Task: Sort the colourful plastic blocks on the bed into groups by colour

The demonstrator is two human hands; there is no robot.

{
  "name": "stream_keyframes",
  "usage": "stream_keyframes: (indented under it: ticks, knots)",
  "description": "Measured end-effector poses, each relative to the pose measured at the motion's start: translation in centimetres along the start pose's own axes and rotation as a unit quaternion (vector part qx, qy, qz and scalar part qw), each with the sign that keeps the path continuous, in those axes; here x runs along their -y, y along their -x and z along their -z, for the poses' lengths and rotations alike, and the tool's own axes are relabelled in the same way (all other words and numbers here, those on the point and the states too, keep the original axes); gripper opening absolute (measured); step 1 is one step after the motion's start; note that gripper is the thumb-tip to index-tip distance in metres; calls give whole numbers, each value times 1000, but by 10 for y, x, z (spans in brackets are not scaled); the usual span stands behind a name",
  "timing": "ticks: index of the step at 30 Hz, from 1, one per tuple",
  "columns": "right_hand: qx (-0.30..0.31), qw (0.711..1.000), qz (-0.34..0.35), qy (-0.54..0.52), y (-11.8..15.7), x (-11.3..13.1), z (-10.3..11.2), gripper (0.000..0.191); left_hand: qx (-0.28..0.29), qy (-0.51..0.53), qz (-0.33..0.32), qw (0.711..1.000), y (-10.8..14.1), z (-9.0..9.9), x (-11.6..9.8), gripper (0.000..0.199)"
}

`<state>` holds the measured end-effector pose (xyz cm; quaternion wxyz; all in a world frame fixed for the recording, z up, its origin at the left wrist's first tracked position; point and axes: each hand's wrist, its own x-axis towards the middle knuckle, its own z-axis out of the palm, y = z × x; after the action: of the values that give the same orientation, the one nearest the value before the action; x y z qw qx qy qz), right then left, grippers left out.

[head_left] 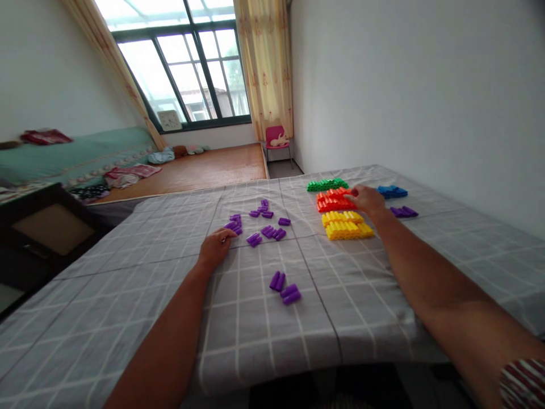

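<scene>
My left hand (216, 248) rests on the cloth with its fingers curled. Its fingertips are beside a small cluster of purple plastic tubes (234, 226); whether one is pinched between them is hidden. At the right end of the stacked orange plastic tubes (334, 201), my right hand (368, 200) is closed, its fingertips on an orange tube. Yellow tubes (347, 226) lie stacked in front of the orange ones, and green tubes (327, 184) behind. Blue tubes (392, 192) and a short row of purple tubes (403, 212) are right of my right hand.
Loose purple tubes (290, 294) lie near the front of the grey checked tablecloth (251, 329), with several more mid-table. A dark cabinet (36, 238) stands at the left. Beyond the table are a bed (217, 166), a pink chair (276, 136) and a window.
</scene>
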<state>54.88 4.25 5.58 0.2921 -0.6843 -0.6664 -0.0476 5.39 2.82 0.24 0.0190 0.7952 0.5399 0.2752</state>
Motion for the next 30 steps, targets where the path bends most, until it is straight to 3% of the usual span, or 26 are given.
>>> stream_keyframes:
  ticks: [3, 5, 7, 10, 13, 16, 19, 22, 24, 27, 30]
  knots:
    - [-5, 999, 34, -17, -4, 22, 0, 30, -3, 8, -4, 1000, 1, -1, 0, 29]
    - [3, 997, 65, -31, -3, 49, -5, 29, -2, 12, -8, 1000, 1, -2, 0, 29]
    - [56, 987, 133, -64, 5, 84, -16, 25, 0, 15, -10, 1000, 0, -3, 0, 29]
    - [179, 942, 265, -106, 23, 139, -40, 21, -1, 18, -4, 1000, 1, -2, -4, 29]
    - [218, 927, 297, -69, 36, 178, -65, 27, -4, 14, 16, 1000, 3, 3, -10, 29]
    - [241, 923, 297, -33, 37, 200, -81, 34, -38, -6, 57, 998, 4, 11, -10, 30]
    - [299, 894, 327, -61, 32, 214, -86, 33, -81, -20, 120, 989, 3, 15, 0, 33]
    - [365, 863, 335, -101, 25, 228, -84, 27, -59, -24, 149, 987, 1, 9, 13, 36]
    - [352, 874, 317, -108, 20, 239, -85, 22, -14, -26, 145, 989, 0, 2, 18, 40]
    - [280, 913, 279, -103, 14, 253, -94, 18, 44, -23, 126, 991, 0, -6, 13, 49]
    - [234, 935, 248, -102, 9, 262, -106, 20, 78, 42, 43, 995, 1, -4, 1, 43]
